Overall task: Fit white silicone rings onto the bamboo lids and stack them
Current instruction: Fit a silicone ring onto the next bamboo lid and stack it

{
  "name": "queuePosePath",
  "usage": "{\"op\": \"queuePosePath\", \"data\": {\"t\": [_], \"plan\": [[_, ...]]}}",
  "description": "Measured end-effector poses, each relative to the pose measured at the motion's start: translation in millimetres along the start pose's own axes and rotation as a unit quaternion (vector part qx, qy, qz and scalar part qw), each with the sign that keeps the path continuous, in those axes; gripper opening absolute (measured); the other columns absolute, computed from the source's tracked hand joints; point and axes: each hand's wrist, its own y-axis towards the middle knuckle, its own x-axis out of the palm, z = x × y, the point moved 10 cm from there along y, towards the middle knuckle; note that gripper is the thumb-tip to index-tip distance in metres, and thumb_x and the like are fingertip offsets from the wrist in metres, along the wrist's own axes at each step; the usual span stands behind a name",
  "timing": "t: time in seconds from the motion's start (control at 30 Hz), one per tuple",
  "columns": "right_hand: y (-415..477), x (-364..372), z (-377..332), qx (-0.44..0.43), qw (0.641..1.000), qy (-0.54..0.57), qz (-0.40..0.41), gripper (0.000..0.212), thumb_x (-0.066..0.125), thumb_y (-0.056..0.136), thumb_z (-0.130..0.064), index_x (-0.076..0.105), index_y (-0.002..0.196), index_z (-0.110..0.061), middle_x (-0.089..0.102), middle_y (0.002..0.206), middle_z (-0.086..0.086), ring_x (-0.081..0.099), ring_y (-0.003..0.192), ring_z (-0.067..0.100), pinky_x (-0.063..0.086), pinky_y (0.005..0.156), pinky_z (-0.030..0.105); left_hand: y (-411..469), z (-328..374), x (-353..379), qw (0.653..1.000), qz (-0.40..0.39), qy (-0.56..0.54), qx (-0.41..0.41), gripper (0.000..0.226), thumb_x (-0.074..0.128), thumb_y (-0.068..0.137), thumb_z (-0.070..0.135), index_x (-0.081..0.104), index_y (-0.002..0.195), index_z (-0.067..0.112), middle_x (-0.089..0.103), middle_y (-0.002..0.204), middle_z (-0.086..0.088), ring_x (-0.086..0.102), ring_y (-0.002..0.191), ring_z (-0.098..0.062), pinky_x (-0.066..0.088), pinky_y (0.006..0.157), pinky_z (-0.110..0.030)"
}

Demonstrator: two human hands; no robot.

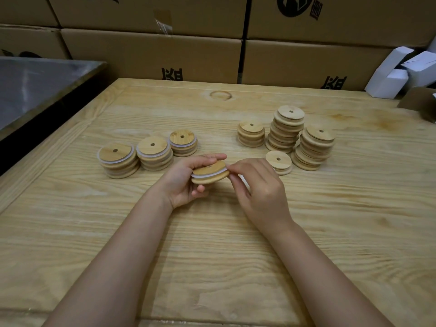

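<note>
Left hand (185, 182) is gripping the bamboo lid (211, 171) mid-table while right hand (259, 187) is pinching the white silicone ring (197, 177) at its right edge, so uneven tugging is probably risking it popping off.

A pale wood-grain desk (212, 244) filled the lower view. Along its far edge, from eleven to one o'clock, brown cardboard boxes (151, 55) stood stacked with black print on their faces, and a strip of clear tape (162, 22) curled off one of them. A faint ring-shaped mark (220, 95) sat on the desk at twelve o'clock. A grey metal surface (35, 88) lay at ten o'clock. Small white boxes (398, 74) were piled at two o'clock.
</note>
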Motion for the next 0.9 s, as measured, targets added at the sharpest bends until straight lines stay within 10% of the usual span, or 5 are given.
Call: {"op": "queuePosePath", "data": {"t": [0.2, 0.43, 0.7, 0.9], "plan": [[0, -2, 6, 0.022, 1.000, -0.001, 0.010, 0.008, 0.065, 0.085, -0.003, 0.069, 0.091, 0.000, 0.067, 0.085, 0.008, 0.061, 0.076, 0.026, 0.049, 0.072, 0.036, -3, 11, -5, 0.999, 0.003, -0.008, 0.031, 0.038, 0.053, 0.071, 0.013, 0.063, 0.108, 0.008, 0.052, 0.060, -0.001, 0.037, 0.036, -0.009, 0.025, 0.032, -0.013], [0, -5, 11, 0.046, 0.999, 0.009, 0.022, 0.010, 0.059, 0.086, -0.003, 0.069, 0.087, 0.001, 0.067, 0.083, 0.008, 0.062, 0.075, 0.025, 0.049, 0.070, 0.038, -36, 83, -41, 0.947, 0.136, -0.036, 0.289, 0.027, 0.054, 0.079, 0.008, 0.064, 0.103, 0.016, 0.053, 0.063, 0.003, 0.042, 0.045, -0.007, 0.027, 0.038, -0.015], [-1, -3, 8, 0.041, 0.999, 0.012, 0.028, 0.012, 0.058, 0.085, -0.003, 0.069, 0.083, 0.000, 0.067, 0.077, 0.008, 0.061, 0.069, 0.026, 0.049, 0.066, 0.039, -152, 123, -154, 0.696, 0.566, 0.034, 0.441, 0.031, 0.058, 0.075, 0.008, 0.065, 0.105, 0.011, 0.062, 0.099, 0.000, 0.059, 0.083, 0.001, 0.049, 0.081, -0.016], [-1, -2, 11, 0.048, 0.998, 0.012, 0.027, 0.014, 0.056, 0.086, -0.005, 0.069, 0.083, 0.000, 0.067, 0.076, 0.006, 0.061, 0.068, 0.025, 0.049, 0.067, 0.036, -120, 103, -182, 0.745, 0.563, 0.039, 0.355, 0.029, 0.052, 0.080, 0.000, 0.065, 0.103, 0.010, 0.062, 0.102, -0.009, 0.059, 0.093, -0.016, 0.047, 0.081, -0.020]]}}
